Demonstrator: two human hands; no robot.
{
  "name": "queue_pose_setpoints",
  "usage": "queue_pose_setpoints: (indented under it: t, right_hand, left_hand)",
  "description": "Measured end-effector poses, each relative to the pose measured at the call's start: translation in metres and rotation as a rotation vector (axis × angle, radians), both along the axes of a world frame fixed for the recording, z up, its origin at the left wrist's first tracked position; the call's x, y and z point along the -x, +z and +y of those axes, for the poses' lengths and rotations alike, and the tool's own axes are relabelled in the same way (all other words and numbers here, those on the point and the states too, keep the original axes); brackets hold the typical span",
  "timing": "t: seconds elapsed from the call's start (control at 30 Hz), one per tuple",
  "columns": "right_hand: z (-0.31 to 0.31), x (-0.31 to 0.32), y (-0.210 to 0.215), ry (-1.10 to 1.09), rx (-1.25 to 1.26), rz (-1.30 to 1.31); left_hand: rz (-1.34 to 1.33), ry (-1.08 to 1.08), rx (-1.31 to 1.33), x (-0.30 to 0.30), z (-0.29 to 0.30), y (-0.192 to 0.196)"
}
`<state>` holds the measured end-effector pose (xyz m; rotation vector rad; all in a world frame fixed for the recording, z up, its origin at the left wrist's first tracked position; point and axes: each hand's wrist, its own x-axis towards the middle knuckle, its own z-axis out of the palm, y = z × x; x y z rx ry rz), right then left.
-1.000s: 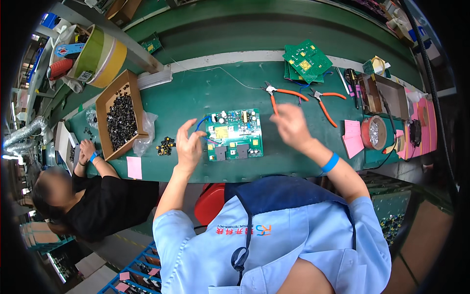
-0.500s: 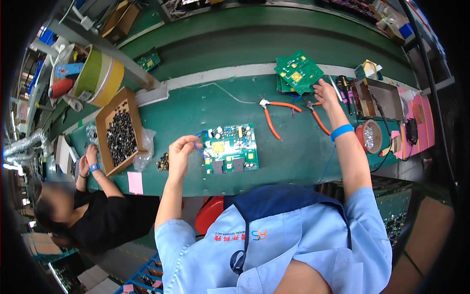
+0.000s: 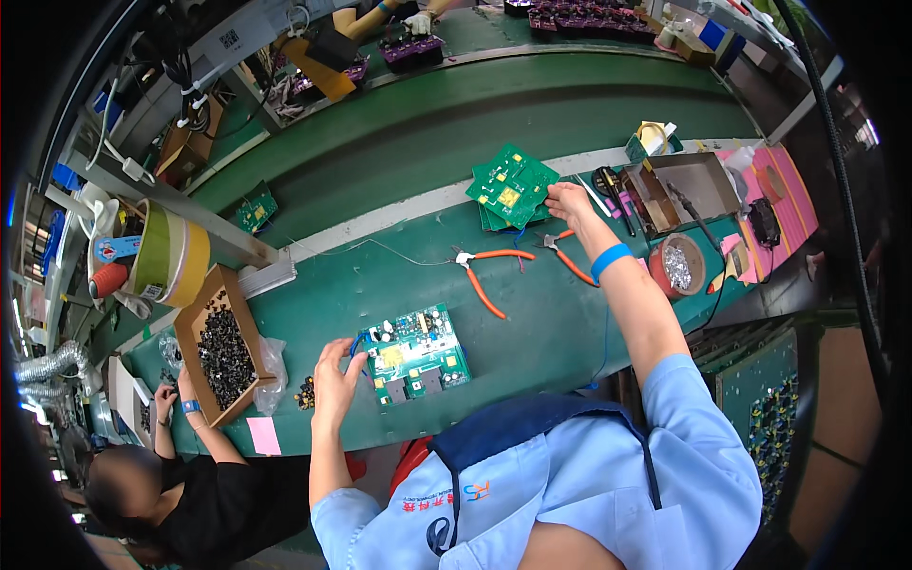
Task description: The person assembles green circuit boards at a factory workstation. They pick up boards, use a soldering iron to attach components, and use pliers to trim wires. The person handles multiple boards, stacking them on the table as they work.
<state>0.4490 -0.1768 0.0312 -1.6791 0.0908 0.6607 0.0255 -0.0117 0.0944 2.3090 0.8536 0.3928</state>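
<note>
A populated green circuit board [image 3: 418, 353] lies on the green bench in front of me. At its left edge my left hand [image 3: 332, 380] has thumb and fingers apart, beside a blue wire [image 3: 357, 344] on the board. Farther off to the right, a small pile of green circuit boards [image 3: 513, 180] sits at the back of the bench. My right hand [image 3: 571, 205] reaches there, its fingers closed on the top board's right corner. Orange-handled pliers [image 3: 486, 285] lie between the boards, and a second orange-handled pair [image 3: 570, 258] rests below my right hand.
A cardboard box of small black parts [image 3: 226, 356] stands left, near a co-worker's hands [image 3: 176, 394]. A few loose parts [image 3: 304, 392] and a pink note [image 3: 264, 436] lie closer. At right are a tray [image 3: 698, 190], a round container [image 3: 677, 266] and a soldering iron [image 3: 693, 211].
The whole view has shifted, so the bench sits lower and farther left. My left fingers have spread from their pinch at the blue wire. My right hand remains at the board pile.
</note>
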Motion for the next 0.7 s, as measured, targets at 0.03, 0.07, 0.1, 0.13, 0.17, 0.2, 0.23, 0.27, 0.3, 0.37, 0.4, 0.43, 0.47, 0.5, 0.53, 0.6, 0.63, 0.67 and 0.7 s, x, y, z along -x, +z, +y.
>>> queue_pose_setpoints:
  t: [0.03, 0.07, 0.1, 0.13, 0.17, 0.2, 0.23, 0.27, 0.3, 0.37, 0.4, 0.43, 0.47, 0.5, 0.53, 0.6, 0.63, 0.67, 0.7]
  right_hand:
    - [0.001, 0.0, 0.0, -0.006, -0.014, 0.007]
    - [0.002, 0.0, -0.001, -0.012, -0.027, 0.014]
    - [0.002, -0.001, -0.001, -0.018, -0.041, 0.021]
    - [0.002, 0.001, 0.004, -0.014, -0.077, 0.023]
    - [0.002, 0.001, 0.005, 0.0, -0.142, 0.051]
    - [0.001, 0.0, 0.006, 0.013, -0.206, 0.078]
    - [0.002, 0.0, 0.009, 0.029, -0.272, 0.104]
    - [0.002, 0.002, 0.011, 0.036, -0.292, 0.076]
    - [0.003, 0.006, 0.014, 0.042, -0.311, 0.047]
    - [0.006, 0.018, 0.024, 0.07, -0.363, 0.009]
    - [0.006, 0.025, 0.03, 0.083, -0.396, -0.001]
    - [0.002, 0.032, 0.037, 0.09, -0.426, -0.015]
    - [-0.001, 0.037, 0.042, 0.103, -0.48, -0.002]
    - [-0.003, 0.045, 0.048, 0.111, -0.553, 0.01]
    - [-0.005, 0.054, 0.056, 0.119, -0.626, 0.023]
    - [-0.002, 0.073, 0.074, 0.139, -0.765, 0.06]
    - [-0.001, 0.082, 0.083, 0.139, -0.804, 0.056]
    - [0.002, 0.092, 0.091, 0.14, -0.844, 0.054]
    - [0.004, 0.1, 0.097, 0.14, -0.884, 0.053]
  left_hand:
    - [-0.037, 0.022, -0.007, -0.001, 0.0, 0.003]
    - [-0.074, 0.043, -0.014, -0.002, 0.001, 0.005]
    - [-0.111, 0.064, -0.02, -0.004, 0.002, 0.008]
    - [-0.153, 0.079, 0.019, -0.005, 0.003, 0.01]
    - [-0.193, 0.082, 0.022, -0.007, 0.004, 0.014]
    - [-0.233, 0.084, 0.026, -0.01, 0.004, 0.017]
    - [-0.274, 0.087, 0.029, -0.012, 0.004, 0.02]
    - [-0.306, 0.084, 0.039, -0.015, 0.005, 0.02]
    - [-0.335, 0.073, 0.073, -0.017, 0.006, 0.021]
    - [-0.395, 0.065, 0.137, -0.022, 0.006, 0.026]
    - [-0.414, 0.052, 0.22, -0.027, 0.005, 0.03]
    - [-0.434, 0.032, 0.305, -0.035, 0.003, 0.035]
    - [-0.454, 0.018, 0.388, -0.043, 0.001, 0.041]
    - [-0.452, -0.026, 0.487, -0.051, -0.002, 0.047]
    - [-0.45, -0.07, 0.587, -0.061, -0.005, 0.053]
    - [-0.399, -0.179, 0.77, -0.075, -0.01, 0.059]
    - [-0.347, -0.253, 0.856, -0.083, -0.013, 0.061]
    - [-0.318, -0.272, 0.946, -0.09, -0.017, 0.064]
    - [-0.289, -0.291, 1.036, -0.097, -0.021, 0.066]
